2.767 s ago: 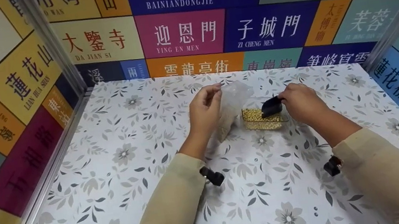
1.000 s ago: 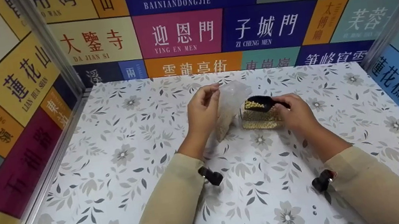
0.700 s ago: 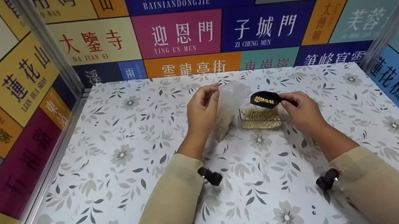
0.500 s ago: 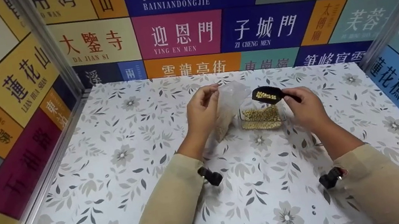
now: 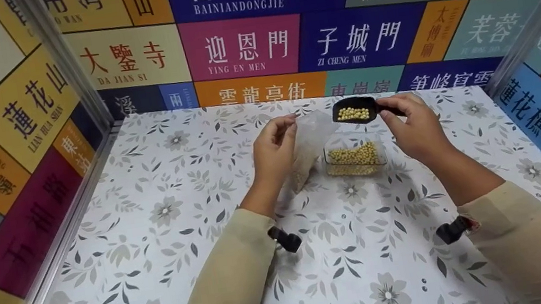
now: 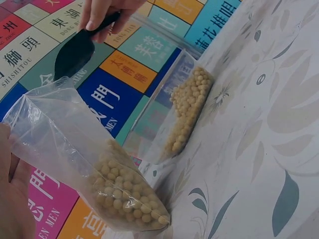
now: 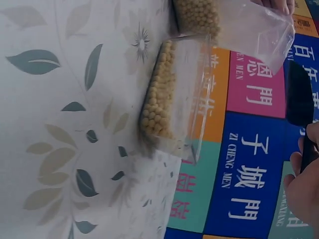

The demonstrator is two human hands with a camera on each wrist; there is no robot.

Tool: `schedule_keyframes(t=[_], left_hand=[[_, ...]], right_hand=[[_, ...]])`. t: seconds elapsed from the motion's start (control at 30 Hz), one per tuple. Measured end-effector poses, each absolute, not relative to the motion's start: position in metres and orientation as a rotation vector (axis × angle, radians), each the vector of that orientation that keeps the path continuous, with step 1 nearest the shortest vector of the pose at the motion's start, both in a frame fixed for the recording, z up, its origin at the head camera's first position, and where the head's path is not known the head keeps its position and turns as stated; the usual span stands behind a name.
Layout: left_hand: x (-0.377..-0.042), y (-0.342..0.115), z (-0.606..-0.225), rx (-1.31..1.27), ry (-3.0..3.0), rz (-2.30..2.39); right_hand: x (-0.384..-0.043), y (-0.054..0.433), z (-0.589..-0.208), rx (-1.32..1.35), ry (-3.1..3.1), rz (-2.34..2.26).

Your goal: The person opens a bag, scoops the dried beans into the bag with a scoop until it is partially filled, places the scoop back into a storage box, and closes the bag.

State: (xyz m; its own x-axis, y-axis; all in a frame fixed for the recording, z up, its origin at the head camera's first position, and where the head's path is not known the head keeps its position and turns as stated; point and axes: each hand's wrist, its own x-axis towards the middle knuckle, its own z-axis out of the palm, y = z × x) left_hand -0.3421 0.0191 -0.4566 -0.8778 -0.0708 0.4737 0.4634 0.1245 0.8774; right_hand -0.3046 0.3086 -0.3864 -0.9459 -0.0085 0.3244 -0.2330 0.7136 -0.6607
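Note:
My left hand [image 5: 275, 150] pinches the upper edge of a clear plastic bag [image 6: 55, 119], its lower part filled with soybeans [image 6: 127, 196]. The bag stands upright on the table, mouth up. Between thumb and fingers my right hand [image 5: 415, 125] grips the handle of a black scoop [image 5: 355, 110]. A small heap of soybeans lies in the scoop, which is raised beyond and above a clear rectangular container [image 5: 357, 167]. Soybeans partly fill that container, heaped higher toward one side. In the left wrist view, the scoop's underside overlaps the bag's mouth.
The table [image 5: 247, 284] wears a white cloth printed with grey flowers and leaves. Printed panels [image 5: 244, 46] with Chinese characters stand behind it and at both sides. A black wrist camera [image 5: 285, 239] sits on the left sleeve, another [image 5: 452, 230] on the right.
My right hand dug the scoop into the container's soybeans, lifted it out loaded, and raised it up and away over the container. My left hand and the bag stay almost still.

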Motion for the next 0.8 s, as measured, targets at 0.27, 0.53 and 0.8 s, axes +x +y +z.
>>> schedule_keyframes(t=[0.27,0.53,0.8], left_hand=[[-0.343,0.019,-0.457,-0.388,-2.000,-1.830],[-0.343,0.019,-0.457,-0.401,-2.004,-1.828],[-0.343,0.019,-0.458,-0.394,-2.008,-1.827]], right_hand=[[-0.304,0.297,-0.376,0.389,-2.624,0.760],[-0.304,0.296,-0.375,0.472,-2.568,0.613],[-0.302,0.299,-0.378,0.455,-2.557,0.629]])
